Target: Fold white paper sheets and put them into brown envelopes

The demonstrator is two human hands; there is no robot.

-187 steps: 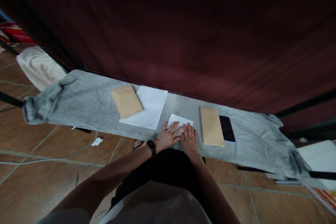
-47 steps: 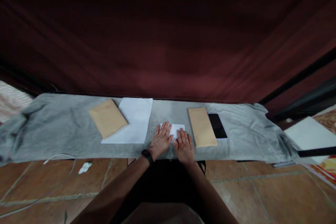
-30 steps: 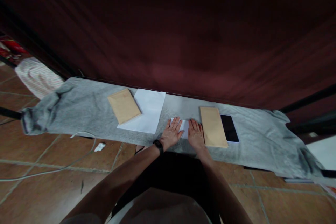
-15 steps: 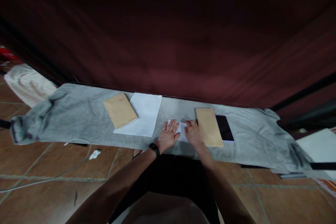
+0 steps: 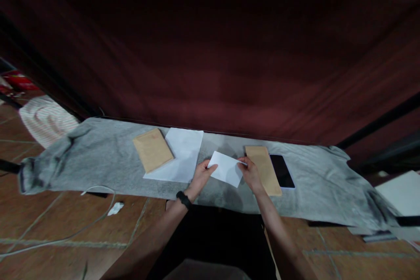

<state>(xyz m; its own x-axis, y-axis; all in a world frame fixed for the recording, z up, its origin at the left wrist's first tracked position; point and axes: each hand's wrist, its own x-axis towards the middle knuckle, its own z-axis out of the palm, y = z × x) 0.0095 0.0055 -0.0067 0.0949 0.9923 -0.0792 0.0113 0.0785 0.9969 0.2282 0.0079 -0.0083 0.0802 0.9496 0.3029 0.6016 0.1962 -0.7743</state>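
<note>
A folded sheet of white paper (image 5: 226, 169) is held up between my two hands, slightly tilted, above the grey cloth. My left hand (image 5: 201, 176) pinches its left edge, thumb on top. At the right edge, my right hand (image 5: 250, 174) grips it between thumb and fingers. Just right of that hand lies a brown envelope (image 5: 266, 173), with a dark-screened phone (image 5: 282, 171) beside it. To the left, larger white sheets (image 5: 185, 151) lie flat, partly covered by a stack of brown envelopes (image 5: 152, 150).
A grey cloth (image 5: 105, 153) covers the long, narrow surface. Behind it hangs a dark red curtain (image 5: 216, 74). On the tiled floor at left are a white cable (image 5: 82, 228) and a crumpled tissue (image 5: 116, 208). Striped fabric (image 5: 49, 118) hangs at the far left.
Both hands were pressed flat over the folded paper on the cloth. Now they have lifted it and hold it by its two ends. The view has tilted slightly upward.
</note>
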